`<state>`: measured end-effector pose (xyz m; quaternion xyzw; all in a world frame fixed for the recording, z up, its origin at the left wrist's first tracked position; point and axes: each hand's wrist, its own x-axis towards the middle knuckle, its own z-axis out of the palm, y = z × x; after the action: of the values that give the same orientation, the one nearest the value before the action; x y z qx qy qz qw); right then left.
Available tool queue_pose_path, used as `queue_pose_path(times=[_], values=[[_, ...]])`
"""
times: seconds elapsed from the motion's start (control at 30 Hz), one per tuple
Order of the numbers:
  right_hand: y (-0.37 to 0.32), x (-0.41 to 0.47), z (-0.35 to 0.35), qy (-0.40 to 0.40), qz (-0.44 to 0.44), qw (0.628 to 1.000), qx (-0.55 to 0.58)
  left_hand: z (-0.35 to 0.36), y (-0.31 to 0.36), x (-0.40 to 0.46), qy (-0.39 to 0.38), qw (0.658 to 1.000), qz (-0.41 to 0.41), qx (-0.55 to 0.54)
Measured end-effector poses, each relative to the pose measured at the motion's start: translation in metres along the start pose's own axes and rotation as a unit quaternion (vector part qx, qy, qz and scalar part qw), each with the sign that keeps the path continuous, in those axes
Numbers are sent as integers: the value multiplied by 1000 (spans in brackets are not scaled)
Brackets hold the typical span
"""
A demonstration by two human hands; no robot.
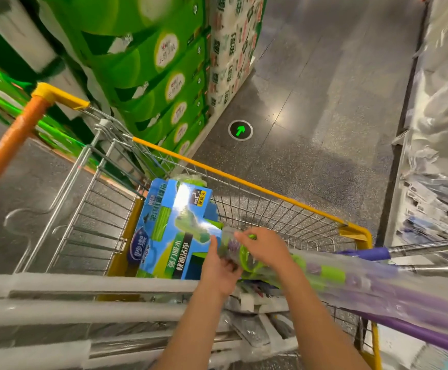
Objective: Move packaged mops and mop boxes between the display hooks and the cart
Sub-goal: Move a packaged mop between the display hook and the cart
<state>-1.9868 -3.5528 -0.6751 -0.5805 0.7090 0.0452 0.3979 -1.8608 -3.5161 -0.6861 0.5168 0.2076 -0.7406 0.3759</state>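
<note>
While both hands work over the cart (246,180), we log the head view, the only one available. Left hand (218,265), at about 6 o'clock in the frame, curls its fingers around the near end of a clear-wrapped mop (350,279) with purple and green parts; right hand (266,248) pinches the same wrapper from above, just beside the left. The packaged mop runs out toward 4 o'clock, its long purple handle crossing the cart's yellow rim; motion blur hides finer detail. A blue mop box (169,231) lies inside the basket, touching the left hand's knuckles on its right edge. White padded mop handles (84,287) lie across the near end at 8 o'clock. Green cartons (148,84) are stacked at 11 o'clock; wrapped goods (438,166) hang at 3 o'clock, with no hooks discernible.

Judgement: the step is handling one packaged mop at the cart, though we cannot tell whether it is going in or coming out. Next move needs a firm two-handed hold and a swing that keeps the long handle clear of the rim and the box.
</note>
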Motion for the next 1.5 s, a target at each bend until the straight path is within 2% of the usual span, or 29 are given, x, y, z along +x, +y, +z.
queue_pose_path(times=[0.43, 0.73, 0.93, 1.03, 1.2, 1.33, 1.5], values=[[-1, -26, -11, -5, -77, 996, 43, -7, -23, -37, -7, 997, 76, -1], [-28, -63, -34, 109, -105, 988, -3, 11, -14, -76, -53, 989, 130, 55], [-42, -80, -55, 147, -120, 982, -7, 17, -12, -98, -67, 984, 154, 61], [-47, -84, -71, 179, -105, 978, 21, 25, -8, -104, -67, 982, 168, 59], [-54, -94, -90, 153, -113, 977, 91, 34, -5, -113, -52, 978, 188, 69], [-63, -113, -106, 190, -137, 958, 168, 46, 3, -131, -53, 966, 234, 95], [-76, -138, -137, 235, -185, 928, 220, 70, 9, -171, -96, 946, 287, 121]])
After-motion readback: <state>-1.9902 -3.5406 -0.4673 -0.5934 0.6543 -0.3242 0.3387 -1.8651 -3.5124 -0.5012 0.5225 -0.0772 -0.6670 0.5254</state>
